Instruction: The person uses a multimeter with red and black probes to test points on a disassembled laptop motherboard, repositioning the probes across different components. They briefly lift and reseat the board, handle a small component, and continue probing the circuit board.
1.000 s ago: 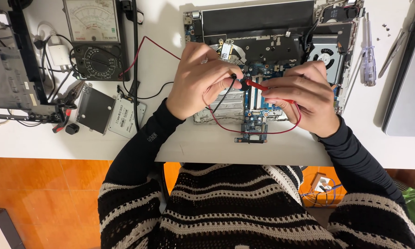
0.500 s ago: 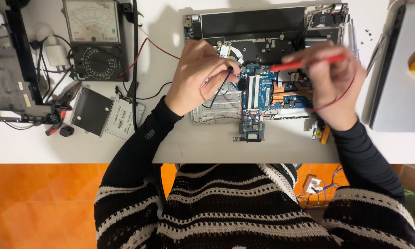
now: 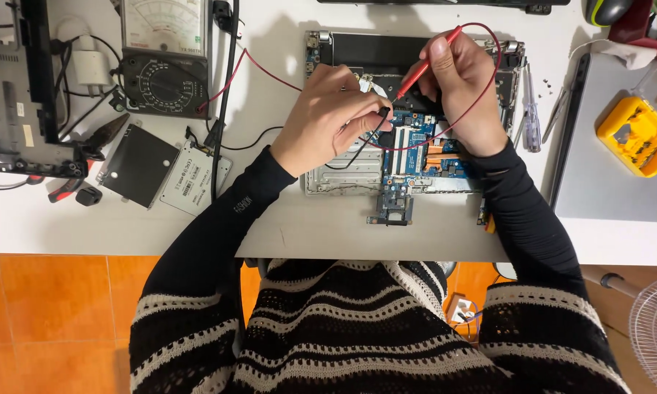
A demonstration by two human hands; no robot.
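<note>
Probes of an analogue meter, one red (image 3: 425, 64) and one black (image 3: 372, 125), applied to the opened laptop base (image 3: 416, 109) at the centre of the white table (image 3: 285, 219)

- Right hand (image 3: 463, 87): closed pen-fashion round the red probe, shaft slanted, tip lowered toward the dark area above the blue circuit board (image 3: 423, 149); grip apparently chosen for fine control of the tip
- Left hand (image 3: 328, 120): fingers pinched shut on the black probe, tip at the upper left edge of the board, heel of the hand over the silver bay for steadiness
- Red lead looped round the right wrist and routed left to the meter (image 3: 164, 62), set upright near the table's far edge, probably so that the dial stays readable
- Removed drive (image 3: 196, 177) and its black bracket (image 3: 137, 164) parked well to the left, away from the work area
- Screwdriver (image 3: 531, 117) laid just beside the right edge of the base, within reach
- Yellow case (image 3: 636, 135) resting on a grey lid at far right

Not determinable: exact contact points of both tips, hidden by fingers; meter needle position, cut off at the top of the view; black lead's full run
</note>
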